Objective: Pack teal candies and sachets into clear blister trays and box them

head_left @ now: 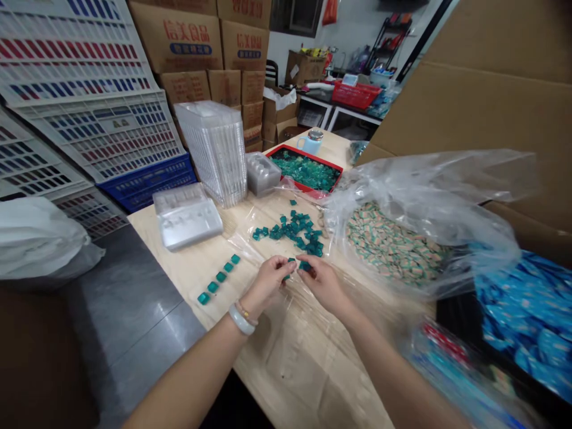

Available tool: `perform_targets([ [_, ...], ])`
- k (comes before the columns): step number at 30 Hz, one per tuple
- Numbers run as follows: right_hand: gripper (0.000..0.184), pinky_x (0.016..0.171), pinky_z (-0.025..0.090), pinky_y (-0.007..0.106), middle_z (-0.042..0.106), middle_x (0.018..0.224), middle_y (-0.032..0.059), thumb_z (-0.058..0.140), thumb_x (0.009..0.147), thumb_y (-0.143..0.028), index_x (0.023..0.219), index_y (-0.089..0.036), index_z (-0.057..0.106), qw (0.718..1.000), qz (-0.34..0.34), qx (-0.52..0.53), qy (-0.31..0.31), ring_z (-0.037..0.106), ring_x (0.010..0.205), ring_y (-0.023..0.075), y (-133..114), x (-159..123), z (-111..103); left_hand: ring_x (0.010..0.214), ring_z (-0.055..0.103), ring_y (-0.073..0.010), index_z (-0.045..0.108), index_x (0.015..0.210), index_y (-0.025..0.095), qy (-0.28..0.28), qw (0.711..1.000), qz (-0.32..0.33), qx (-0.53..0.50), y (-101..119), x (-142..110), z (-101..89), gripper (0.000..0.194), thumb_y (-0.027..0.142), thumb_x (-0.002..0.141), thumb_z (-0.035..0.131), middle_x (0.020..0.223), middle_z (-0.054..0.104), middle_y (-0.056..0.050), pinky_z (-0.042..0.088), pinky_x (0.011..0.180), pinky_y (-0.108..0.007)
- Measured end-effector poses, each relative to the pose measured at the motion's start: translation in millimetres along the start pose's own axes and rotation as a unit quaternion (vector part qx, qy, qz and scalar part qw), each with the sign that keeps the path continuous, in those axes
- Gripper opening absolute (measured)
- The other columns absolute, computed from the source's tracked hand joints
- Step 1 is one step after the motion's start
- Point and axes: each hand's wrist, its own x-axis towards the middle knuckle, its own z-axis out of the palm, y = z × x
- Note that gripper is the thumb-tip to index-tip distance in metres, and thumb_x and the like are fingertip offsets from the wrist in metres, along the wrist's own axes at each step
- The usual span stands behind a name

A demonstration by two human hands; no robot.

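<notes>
Close together over the table, my left hand (268,280) and my right hand (322,283) both have their fingers pinched. A small teal square piece (291,260) shows at the fingertips of my left hand. Another teal square piece (304,266) sits between the fingers of my right hand, partly hidden. Just beyond my hands lies a loose pile of teal square pieces (297,226) on clear plastic film. To the left, several of the same pieces stand in a slanting row (221,276) on the bare wood.
Clear plastic trays are stacked (214,155) at the table's left, beside a flatter stack (187,217). Behind the pile are a red tray (338,179) of teal pieces and a blue mug (311,143). An open plastic bag (393,244) of small wrapped pieces lies right, near blue packaging (527,316).
</notes>
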Motion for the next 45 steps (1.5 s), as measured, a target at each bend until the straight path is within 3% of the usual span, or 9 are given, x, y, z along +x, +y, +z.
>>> perform_targets([
  [3, 0.02, 0.061, 0.045, 0.025, 0.059, 0.085, 0.0045, 0.052, 0.074, -0.025, 0.093, -0.018, 0.055, 0.994, 0.012, 0.095, 0.05, 0.055, 0.072, 0.0141, 2.0, -24.5, 3.1, 0.043, 0.034, -0.0026, 0.052, 0.068, 0.013, -0.071, 0.986, -0.105, -0.11, -4.7, -22.3, 4.9, 0.032, 0.041, 0.058, 0.066, 0.054, 0.042, 0.005, 0.019, 0.04, -0.017],
  [11, 0.01, 0.06, 0.041, 0.024, 0.058, 0.071, 0.0012, 0.053, 0.073, -0.027, 0.077, -0.018, 0.056, 0.998, -0.001, 0.03, 0.049, 0.052, 0.065, 0.0126, -11.1, -38.7, -16.2, 0.042, 0.03, -0.0002, 0.052, 0.067, 0.013, -0.15, 0.966, -0.167, -0.129, -6.0, -30.8, 8.4, 0.031, 0.034, 0.054, 0.071, 0.053, 0.039, 0.006, 0.014, 0.038, -0.015],
  [15, 0.01, 0.057, 0.039, 0.023, 0.055, 0.066, -0.0001, 0.053, 0.073, -0.028, 0.073, -0.018, 0.054, 0.998, 0.045, -0.011, 0.032, 0.05, 0.06, 0.0119, -1.2, -51.1, -16.1, 0.041, 0.03, -0.0009, 0.048, 0.059, 0.013, -0.098, 0.981, -0.13, -0.104, -0.4, -25.9, 7.0, 0.031, 0.037, 0.057, 0.068, 0.051, 0.038, 0.006, 0.015, 0.038, -0.015],
  [20, 0.004, 0.063, 0.04, 0.025, 0.055, 0.071, 0.0026, 0.051, 0.073, -0.019, 0.072, -0.017, 0.054, 0.982, 0.077, -0.154, -0.072, 0.053, 0.068, 0.0147, 5.9, -72.6, 5.2, 0.053, 0.045, -0.0049, 0.057, 0.068, 0.012, -0.002, 0.998, -0.028, -0.058, 8.0, -16.3, 0.2, 0.015, 0.025, 0.062, 0.063, 0.062, 0.052, 0.001, 0.033, 0.048, -0.017],
  [24, 0.003, 0.064, 0.04, 0.026, 0.056, 0.075, 0.0044, 0.053, 0.072, -0.016, 0.075, -0.017, 0.055, 0.971, 0.112, -0.197, -0.08, 0.054, 0.072, 0.0164, 2.5, -72.1, 18.7, 0.06, 0.049, -0.0069, 0.06, 0.083, 0.012, -0.028, 0.999, -0.018, -0.004, -7.2, -27.8, -0.4, 0.022, 0.014, 0.06, 0.06, 0.075, 0.058, -0.002, 0.039, 0.057, -0.021],
  [30, 0.011, 0.065, 0.042, 0.027, 0.057, 0.075, 0.0033, 0.055, 0.068, -0.015, 0.078, -0.017, 0.058, 0.984, 0.094, -0.123, -0.083, 0.054, 0.072, 0.0159, 15.8, -74.3, 9.5, 0.057, 0.05, -0.0068, 0.059, 0.079, 0.012, -0.005, 0.999, -0.032, -0.038, -42.5, -54.4, -6.3, 0.026, 0.023, 0.057, 0.068, 0.072, 0.058, 0.0, 0.04, 0.057, -0.021],
  [34, 0.02, 0.059, 0.044, 0.026, 0.057, 0.078, 0.0047, 0.054, 0.071, -0.02, 0.09, -0.016, 0.057, 0.993, 0.094, -0.069, -0.036, 0.053, 0.064, 0.0139, 5.9, -80.7, -4.0, 0.055, 0.049, -0.0052, 0.06, 0.077, 0.012, 0.005, 0.988, -0.071, -0.138, -37.5, -59.8, -5.4, 0.03, 0.028, 0.055, 0.071, 0.07, 0.056, 0.0, 0.038, 0.054, -0.019],
  [39, 0.017, 0.067, 0.045, 0.027, 0.059, 0.081, 0.0035, 0.051, 0.076, -0.023, 0.092, -0.021, 0.057, 0.999, -0.007, 0.042, 0.008, 0.056, 0.075, 0.0139, -19.9, -80.5, -2.8, 0.047, 0.042, -0.0026, 0.061, 0.073, 0.012, -0.022, 0.978, -0.115, -0.173, -33.0, -63.3, 8.6, 0.024, 0.03, 0.059, 0.069, 0.061, 0.053, 0.002, 0.033, 0.045, -0.017],
  [45, 0.015, 0.071, 0.046, 0.029, 0.06, 0.083, 0.0049, 0.049, 0.078, -0.021, 0.09, -0.021, 0.058, 0.999, -0.017, 0.011, 0.044, 0.056, 0.079, 0.0153, -13.6, -94.8, -5.6, 0.063, 0.053, -0.0061, 0.061, 0.093, 0.013, -0.095, 0.967, -0.148, -0.185, -34.0, -70.3, 10.0, 0.031, 0.024, 0.064, 0.066, 0.081, 0.06, -0.004, 0.043, 0.061, -0.018],
])
